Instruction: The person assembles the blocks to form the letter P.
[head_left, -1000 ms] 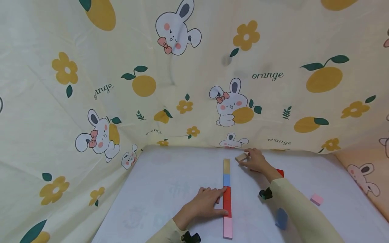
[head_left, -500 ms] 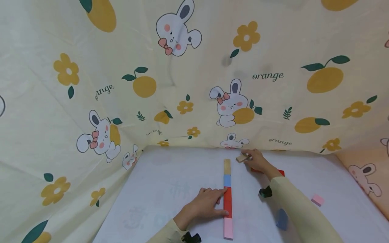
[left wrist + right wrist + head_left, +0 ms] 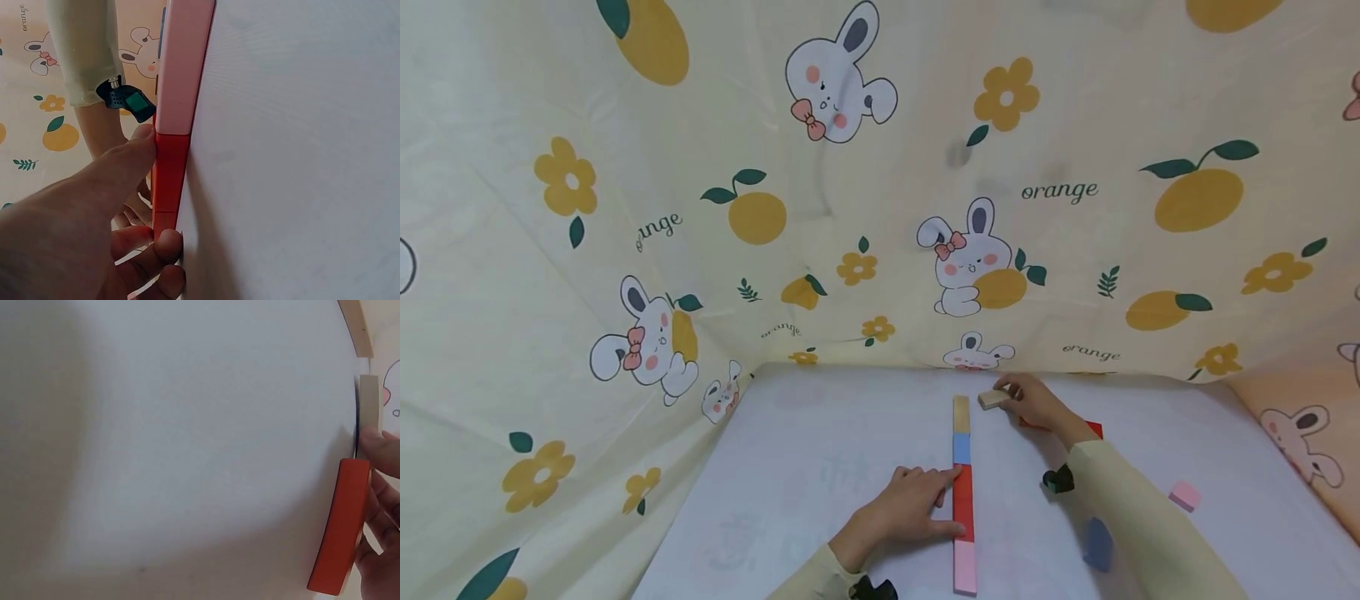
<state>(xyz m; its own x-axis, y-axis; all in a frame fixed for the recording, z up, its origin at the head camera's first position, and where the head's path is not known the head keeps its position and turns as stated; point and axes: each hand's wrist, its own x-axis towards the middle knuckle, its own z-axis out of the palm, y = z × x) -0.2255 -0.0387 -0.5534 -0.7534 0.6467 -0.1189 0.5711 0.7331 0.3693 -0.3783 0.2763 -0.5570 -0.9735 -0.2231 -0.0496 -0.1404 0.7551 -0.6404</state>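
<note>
A straight row of blocks lies on the white table: a wooden block (image 3: 962, 414) at the far end, then a blue block (image 3: 962, 448), a red stretch (image 3: 963, 502) with a seam in the left wrist view, and a pink block (image 3: 965, 568) nearest. My left hand (image 3: 904, 504) rests against the row's left side, index fingertip and thumb touching the red stretch at two spots. To the right of the row's far end, my right hand (image 3: 1033, 402) pinches a loose wooden block (image 3: 992, 400) between thumb and fingers. The right wrist view shows that thumb on the wooden block (image 3: 370, 403).
A red block (image 3: 340, 528) lies beneath the right hand, mostly covered in the head view. Farther right are a small pink block (image 3: 1184, 496) and a blue curved block (image 3: 1097, 544) beside the right sleeve. A patterned cloth (image 3: 865, 208) rises behind the table.
The right hand has shifted slightly toward me and turned the loose wooden block more level. More of the red block beneath it shows than a second ago. The left hand stays put.
</note>
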